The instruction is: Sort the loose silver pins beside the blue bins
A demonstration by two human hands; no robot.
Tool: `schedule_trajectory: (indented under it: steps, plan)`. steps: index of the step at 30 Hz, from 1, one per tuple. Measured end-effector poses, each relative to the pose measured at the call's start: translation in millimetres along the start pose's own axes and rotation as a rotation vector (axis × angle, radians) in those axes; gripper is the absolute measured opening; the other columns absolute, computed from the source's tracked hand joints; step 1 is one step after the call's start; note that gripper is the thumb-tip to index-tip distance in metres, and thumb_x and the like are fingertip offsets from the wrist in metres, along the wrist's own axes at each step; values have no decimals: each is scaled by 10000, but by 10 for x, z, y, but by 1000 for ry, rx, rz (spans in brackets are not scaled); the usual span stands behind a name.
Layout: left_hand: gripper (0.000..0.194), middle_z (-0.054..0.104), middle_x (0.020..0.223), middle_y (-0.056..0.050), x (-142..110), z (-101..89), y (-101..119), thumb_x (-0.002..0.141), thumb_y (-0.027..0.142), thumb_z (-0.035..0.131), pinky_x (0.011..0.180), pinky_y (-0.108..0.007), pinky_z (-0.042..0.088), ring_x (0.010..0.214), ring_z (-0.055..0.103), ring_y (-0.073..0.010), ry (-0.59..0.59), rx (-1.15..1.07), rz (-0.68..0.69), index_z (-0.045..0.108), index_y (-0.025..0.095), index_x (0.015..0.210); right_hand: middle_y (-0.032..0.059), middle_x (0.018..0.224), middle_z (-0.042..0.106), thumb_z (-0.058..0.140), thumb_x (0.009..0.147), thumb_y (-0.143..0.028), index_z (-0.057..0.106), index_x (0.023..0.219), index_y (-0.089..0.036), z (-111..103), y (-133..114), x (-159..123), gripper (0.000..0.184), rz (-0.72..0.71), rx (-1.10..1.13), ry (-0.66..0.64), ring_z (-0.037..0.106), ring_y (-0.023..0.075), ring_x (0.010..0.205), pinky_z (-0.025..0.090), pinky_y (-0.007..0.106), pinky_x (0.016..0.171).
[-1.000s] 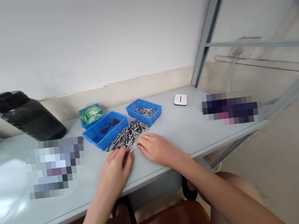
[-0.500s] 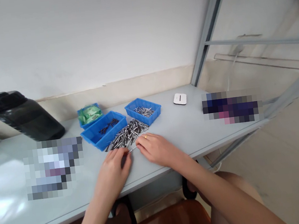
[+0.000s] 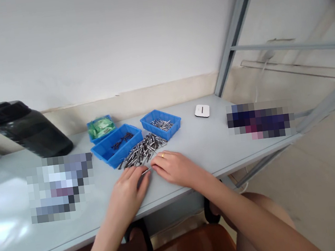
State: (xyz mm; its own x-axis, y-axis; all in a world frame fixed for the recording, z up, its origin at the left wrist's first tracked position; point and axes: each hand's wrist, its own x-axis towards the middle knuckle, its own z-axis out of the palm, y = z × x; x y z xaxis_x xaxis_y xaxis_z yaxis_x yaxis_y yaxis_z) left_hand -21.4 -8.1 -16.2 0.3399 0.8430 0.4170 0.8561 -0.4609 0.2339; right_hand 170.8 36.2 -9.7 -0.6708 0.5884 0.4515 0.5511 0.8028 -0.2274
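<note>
near the counter's (image 3: 212, 144) front edge, fingers of the left hand (image 3: 128, 188) and right hand (image 3: 173, 168) pinch a thin metal rod (image 3: 146, 171) between them; likely light, stiff, perhaps slippery, best gripped near its ends.

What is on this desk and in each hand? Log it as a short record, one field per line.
Left hand: holds a thin metal piece
Right hand: on the same piece, farther right
Loose pile: dark and silvery pieces, just beyond the hands
Left front bin: blue, holds dark pieces
Right bin: blue, holds silvery pieces
Rear left bin: blue, holds green plastic
Bottle: dark, far left
White box: right of the bins
</note>
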Motion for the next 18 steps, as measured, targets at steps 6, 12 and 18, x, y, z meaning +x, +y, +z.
schedule_trajectory:
  steps: [6,12,18]
  plan:
    - [207,656,890,-63,-14,-12,18,966,318,428,755,-359,481,823,603,-227,30,8,35,584,186,933,40,855,621,388,982,-210,581,895,-168,14,14,-2,215,-37,-30,-3,557,157,835,433,282,800]
    - [205,652,890,-69,-15,-33,31,966,300,435,747,-351,481,817,598,-221,43,-1,57,589,166,951,37,850,617,413,972,-217,575,875,-171,25,31,-11,194,-54,-19,-14,547,155,834,428,285,812]
    - [194,644,882,-62,-12,-22,21,965,302,441,740,-353,477,810,587,-218,22,-4,65,584,172,941,31,850,616,417,969,-203,573,889,-169,30,24,-13,179,-39,-23,-1,544,153,827,422,275,796]
